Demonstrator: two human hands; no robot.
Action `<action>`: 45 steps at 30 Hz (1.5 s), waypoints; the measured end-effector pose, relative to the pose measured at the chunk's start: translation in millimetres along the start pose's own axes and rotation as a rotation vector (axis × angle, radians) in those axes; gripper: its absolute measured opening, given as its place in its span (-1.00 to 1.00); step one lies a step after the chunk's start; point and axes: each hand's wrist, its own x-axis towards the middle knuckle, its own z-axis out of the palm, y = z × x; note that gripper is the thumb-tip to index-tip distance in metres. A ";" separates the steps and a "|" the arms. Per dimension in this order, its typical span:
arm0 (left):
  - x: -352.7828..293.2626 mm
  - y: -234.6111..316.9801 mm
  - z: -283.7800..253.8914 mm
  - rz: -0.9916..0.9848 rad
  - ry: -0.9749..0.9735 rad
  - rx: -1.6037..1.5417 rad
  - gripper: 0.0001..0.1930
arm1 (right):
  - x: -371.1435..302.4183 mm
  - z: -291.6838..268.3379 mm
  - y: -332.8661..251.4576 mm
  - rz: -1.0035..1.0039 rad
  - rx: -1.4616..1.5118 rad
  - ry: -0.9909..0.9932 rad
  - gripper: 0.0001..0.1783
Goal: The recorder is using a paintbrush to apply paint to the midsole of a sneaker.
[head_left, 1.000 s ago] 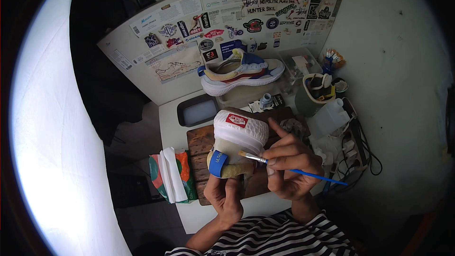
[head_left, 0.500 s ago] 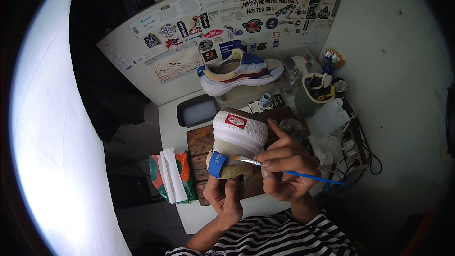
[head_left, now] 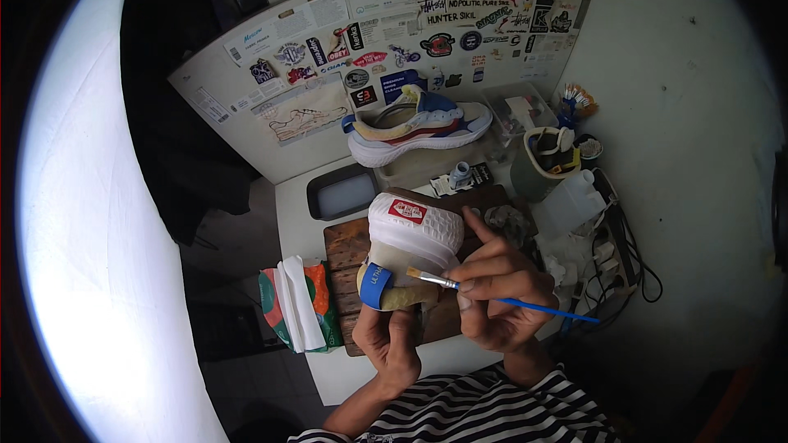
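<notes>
My left hand [head_left: 387, 349] grips a sneaker [head_left: 402, 258] by its yellowish collar, its fingers partly hidden under the shoe. The heel end faces me, with the white textured sole turned up and away, a red label on it and a blue tab at the collar. In my right hand [head_left: 505, 299] a thin blue paintbrush [head_left: 525, 304] is pinched between thumb and fingers. Its tan bristles lie over the heel's pale upper; whether they touch it I cannot tell. The index finger points up beside the sole.
Below the shoe is a brown wooden board [head_left: 345, 246]. Behind stand a matching sneaker [head_left: 423, 131], a dark tray [head_left: 341, 193] and a small bottle [head_left: 460, 172]. A tissue pack [head_left: 300, 303] lies left; a bin [head_left: 538, 168], white jug [head_left: 570, 203] and cables [head_left: 632, 246] are right.
The brush and my right hand have shifted slightly right, and the bristles sit a little farther from the blue tab. My left hand and the sneaker hold nearly still.
</notes>
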 end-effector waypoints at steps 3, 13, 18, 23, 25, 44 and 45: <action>-0.5 0.2 -3.7 -0.018 0.016 -0.028 -0.61 | 2.3 3.9 1.6 -0.006 -0.038 -0.040 -0.89; 4.8 -1.3 -6.3 -0.037 0.007 -0.015 -0.62 | 1.1 -2.2 12.9 -0.048 -0.032 -0.063 -0.88; 7.0 0.2 -7.4 -0.082 0.027 -0.093 -0.65 | 5.3 0.1 11.4 -0.061 -0.073 -0.061 -0.90; 8.9 -4.5 -7.5 -0.033 0.033 -0.051 -0.67 | 1.0 -2.5 15.1 -0.063 -0.075 -0.035 -0.89; 8.5 -1.4 -4.7 -0.040 0.049 -0.037 -0.70 | 3.7 -1.4 12.3 -0.073 -0.104 -0.029 -0.89; 7.5 -8.4 -5.7 -0.026 0.105 0.027 -0.76 | 4.3 0.1 8.9 -0.108 -0.203 -0.061 -0.89; 6.8 -7.6 -7.2 -0.028 0.105 0.028 -0.76 | 3.7 0.4 9.6 -0.109 -0.211 -0.060 -0.88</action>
